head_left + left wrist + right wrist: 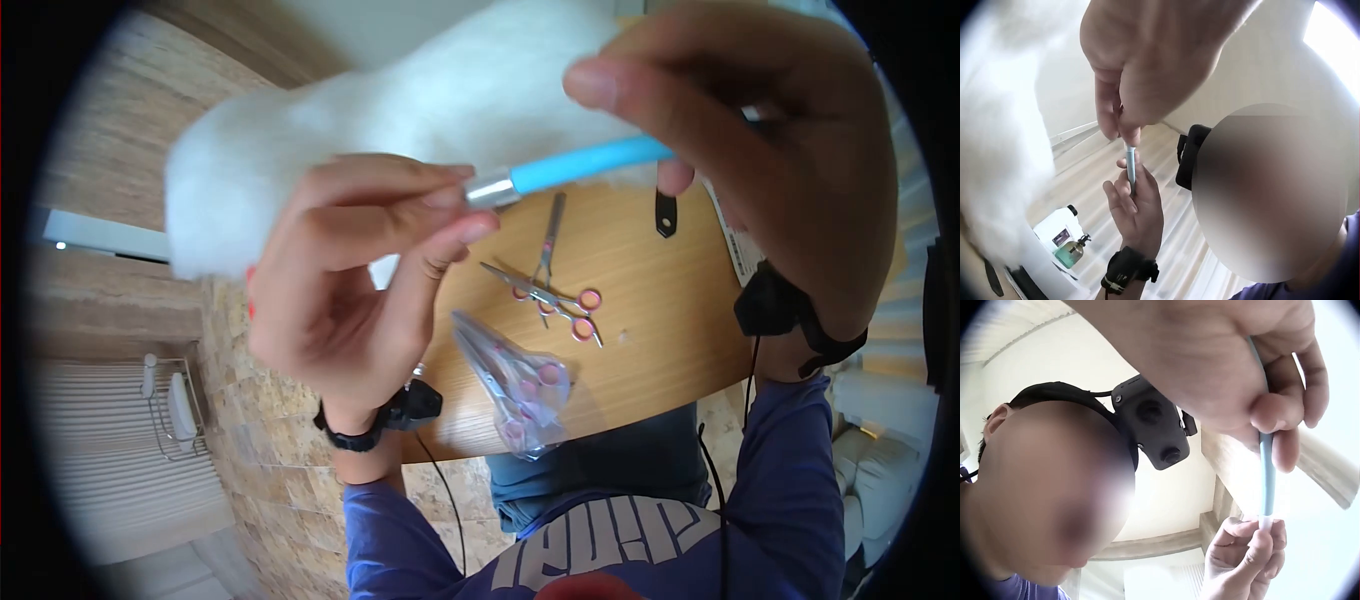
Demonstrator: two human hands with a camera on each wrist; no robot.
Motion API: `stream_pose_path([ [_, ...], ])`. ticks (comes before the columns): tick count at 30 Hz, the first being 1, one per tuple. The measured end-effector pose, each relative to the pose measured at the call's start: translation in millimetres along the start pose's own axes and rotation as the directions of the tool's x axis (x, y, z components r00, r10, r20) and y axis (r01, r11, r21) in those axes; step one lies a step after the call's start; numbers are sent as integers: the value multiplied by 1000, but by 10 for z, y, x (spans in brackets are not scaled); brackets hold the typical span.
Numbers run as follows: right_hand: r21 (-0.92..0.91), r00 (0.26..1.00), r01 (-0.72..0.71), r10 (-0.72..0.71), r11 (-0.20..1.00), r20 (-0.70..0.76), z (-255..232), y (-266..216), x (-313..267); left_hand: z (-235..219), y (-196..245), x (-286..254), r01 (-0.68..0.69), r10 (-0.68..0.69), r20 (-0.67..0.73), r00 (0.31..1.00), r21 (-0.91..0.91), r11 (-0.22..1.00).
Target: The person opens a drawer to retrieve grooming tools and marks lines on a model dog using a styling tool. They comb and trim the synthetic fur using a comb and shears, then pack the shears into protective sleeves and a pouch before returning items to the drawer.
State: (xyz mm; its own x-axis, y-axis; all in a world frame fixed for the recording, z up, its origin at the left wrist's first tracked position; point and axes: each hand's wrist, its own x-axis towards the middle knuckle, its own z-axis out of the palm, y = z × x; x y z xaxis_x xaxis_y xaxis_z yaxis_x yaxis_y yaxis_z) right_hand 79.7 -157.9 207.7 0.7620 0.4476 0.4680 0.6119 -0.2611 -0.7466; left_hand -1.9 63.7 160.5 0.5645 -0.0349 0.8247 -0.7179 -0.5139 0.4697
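Note:
A light blue rod (pixel 590 163) with a silver collar (pixel 490 188) is held between both hands, above the table in the head view. My left hand (pixel 350 260) pinches the silver end between thumb and fingers. My right hand (pixel 770 140) grips the blue part, its thumb tip raised off the rod. In the right wrist view the blue rod (pixel 1267 478) runs down from the right hand (pixel 1229 369) to the left hand's (pixel 1244 559) fingertips. The left wrist view shows the rod (pixel 1130 167) between the left hand (pixel 1147 69) and the right hand (pixel 1138 212).
Fluffy white material (pixel 400 120) lies across the table's far side. On the wooden table (pixel 660 330) are scissors with pink rings (pixel 545 295), more scissors in a clear bag (pixel 515 390) and a black strip (pixel 666 213). A green bottle (pixel 1070 253) stands beside a white container (pixel 1057 228).

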Motion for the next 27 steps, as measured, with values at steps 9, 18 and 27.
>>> stream_pose_path([
  [9,93,901,417,-425,904,86,-23,286,175,-40,-72,55,98,-84,-143,986,95,991],
  [18,-78,950,311,-309,947,35,-87,-29,185,-213,-159,120,264,-223,-206,953,197,944],
  [27,-144,996,87,-86,986,14,-133,-97,106,-96,-183,31,187,-165,-112,980,235,954],
])
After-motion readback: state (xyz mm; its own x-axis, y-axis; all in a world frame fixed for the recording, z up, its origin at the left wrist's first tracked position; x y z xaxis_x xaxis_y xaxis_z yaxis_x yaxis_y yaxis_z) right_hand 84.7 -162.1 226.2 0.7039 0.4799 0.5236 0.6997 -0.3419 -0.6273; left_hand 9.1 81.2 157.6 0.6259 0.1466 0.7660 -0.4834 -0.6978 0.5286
